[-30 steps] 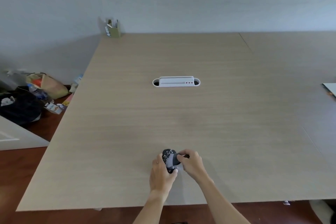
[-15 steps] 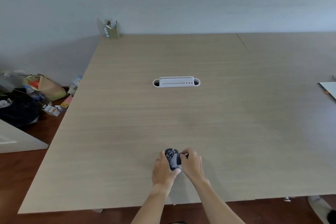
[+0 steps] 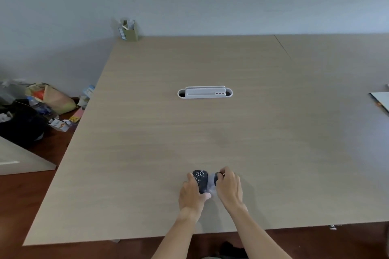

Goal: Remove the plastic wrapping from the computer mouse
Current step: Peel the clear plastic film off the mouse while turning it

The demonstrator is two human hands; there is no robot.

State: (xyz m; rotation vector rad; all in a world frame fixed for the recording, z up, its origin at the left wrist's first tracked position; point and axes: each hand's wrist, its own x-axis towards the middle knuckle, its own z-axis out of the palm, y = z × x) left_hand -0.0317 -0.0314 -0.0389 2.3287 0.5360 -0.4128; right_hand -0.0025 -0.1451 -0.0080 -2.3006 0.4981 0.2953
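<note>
Head view. Pale wood table (image 3: 210, 132); at 12 o'clock of centre, white cable-port tray (image 3: 205, 92) sunk in the top, contents not discernible. At 11 o'clock, far corner: small cardboard box (image 3: 128, 31) stuffed with papers. At 6 o'clock, near edge: black speckled computer mouse (image 3: 201, 181), gripped from its 8 o'clock side by left hand (image 3: 191, 195), thumb underneath. Clear plastic wrapping (image 3: 211, 183) at mouse's 3 o'clock, pinched in curled fingers of right hand (image 3: 229, 189). Both forearms extended from 6 o'clock, palms down.

left hand (image 3: 192, 192): fingers curled, gripping, thumb at 3 o'clock side
right hand (image 3: 229, 185): closed, pinching, knuckles up
forearms: both bare, entering from 6 o'clock, converging toward 12
</note>
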